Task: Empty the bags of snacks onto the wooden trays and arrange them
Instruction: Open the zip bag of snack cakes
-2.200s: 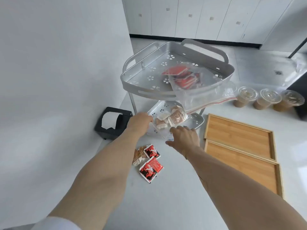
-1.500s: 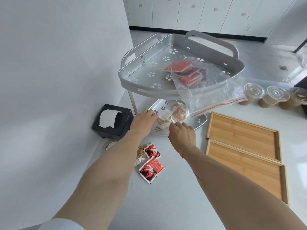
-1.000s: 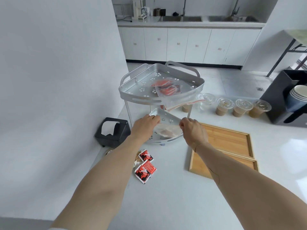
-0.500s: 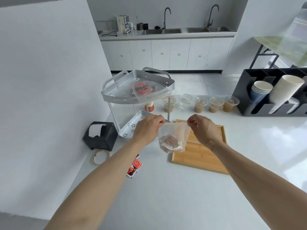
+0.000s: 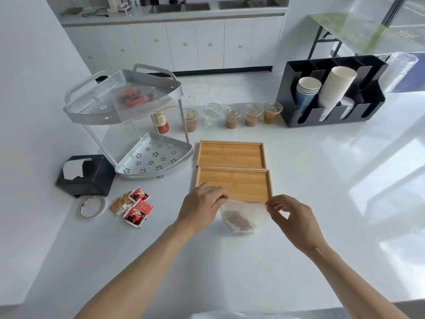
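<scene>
A small clear plastic bag of brown snacks (image 5: 239, 218) hangs between the person's two hands, just short of the near edge of the closer of two wooden trays (image 5: 234, 184). The bag's top edge runs crosswise from one hand to the other, and its weight, a clump of brown wrapped pieces, sags toward the bottom, nearer the left hand than the right.

The left hand (image 5: 201, 209) pinches one top corner with fingers curled tight around it; the right hand (image 5: 291, 216) pinches the other corner between thumb and forefinger, the remaining fingers loosely bent. Both grips sit at about the same height, so the mouth is stretched taut between them. Whether the seal is already parted, I cannot tell.

The tray lies straight ahead of both hands, its long side parallel to the bag's mouth, so my guess is that a short forward carry and a tip would drop the contents onto the wood. Both trays are bare.

Out past the left hand, loose red packets (image 5: 137, 207) lie on the white counter (image 5: 230, 272). Farther off on that side, a second clear bag with red packets (image 5: 138, 101) rests on the top tier of a silver two-tier metal rack (image 5: 92, 111).
</scene>
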{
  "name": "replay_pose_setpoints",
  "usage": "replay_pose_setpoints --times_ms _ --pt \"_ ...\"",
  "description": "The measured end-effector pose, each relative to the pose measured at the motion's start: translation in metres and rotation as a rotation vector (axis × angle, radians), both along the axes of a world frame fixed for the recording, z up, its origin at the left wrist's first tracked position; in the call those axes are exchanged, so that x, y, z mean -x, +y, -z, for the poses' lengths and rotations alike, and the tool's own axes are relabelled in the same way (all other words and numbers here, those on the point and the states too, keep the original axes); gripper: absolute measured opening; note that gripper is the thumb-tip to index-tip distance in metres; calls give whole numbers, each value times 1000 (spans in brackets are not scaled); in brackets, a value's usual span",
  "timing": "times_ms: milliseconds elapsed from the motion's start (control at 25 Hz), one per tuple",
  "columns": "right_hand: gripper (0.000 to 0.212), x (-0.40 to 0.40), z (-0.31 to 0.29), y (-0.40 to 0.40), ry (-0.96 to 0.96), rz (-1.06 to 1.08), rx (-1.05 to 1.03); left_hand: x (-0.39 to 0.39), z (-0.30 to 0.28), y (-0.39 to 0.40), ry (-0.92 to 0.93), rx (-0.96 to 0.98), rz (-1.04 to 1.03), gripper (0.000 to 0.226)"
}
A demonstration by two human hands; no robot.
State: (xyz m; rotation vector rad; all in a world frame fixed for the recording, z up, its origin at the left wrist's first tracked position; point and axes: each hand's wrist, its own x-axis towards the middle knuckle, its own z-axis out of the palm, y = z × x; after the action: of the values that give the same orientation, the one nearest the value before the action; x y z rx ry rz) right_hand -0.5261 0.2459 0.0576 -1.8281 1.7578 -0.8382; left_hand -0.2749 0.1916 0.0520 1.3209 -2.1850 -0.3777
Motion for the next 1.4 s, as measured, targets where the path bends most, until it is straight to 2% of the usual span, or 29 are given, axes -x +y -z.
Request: replay_pose_setpoints --times_ms 200,320,400,440,480,600,640,720,880,1000,1160,1280,1400 --pt "14 11 11 26 40 -46 -32 21 18 18 7 -27 17 8" --pt "12 2 14 27 95 -79 -49 26 17 22 -3 21 5 6" --pt "14 -7 17 27 164 -88 39 31 13 29 7 39 -93 4" --pt "15 -11 19 28 202 -97 99 34 11 35 52 -13 -187 8" --pt "16 -14 22 28 236 -105 154 38 7 41 143 -162 -283 14" --pt "14 -22 30 33 316 -107 285 48 -3 52 515 -875 -396 34" --pt "13 -24 32 35 336 -106 312 50 -6 55 584 -1032 -406 37" --pt "14 -27 36 37 351 -103 340 52 -9 56 640 -1147 -433 36" --pt "20 -33 36 41 306 -143 300 53 -11 56 634 -1167 -461 21" --pt "26 -34 30 42 232 -152 193 50 -12 56 616 -1152 -442 17" --pt "36 -32 17 34 -9 -155 -134 45 -12 53 571 -1099 -435 13" --pt "28 -29 13 23 -191 -184 -323 44 -8 53 542 -1050 -375 16" --pt "12 -29 13 15 -286 -190 -409 44 1 55 503 -964 -298 21"
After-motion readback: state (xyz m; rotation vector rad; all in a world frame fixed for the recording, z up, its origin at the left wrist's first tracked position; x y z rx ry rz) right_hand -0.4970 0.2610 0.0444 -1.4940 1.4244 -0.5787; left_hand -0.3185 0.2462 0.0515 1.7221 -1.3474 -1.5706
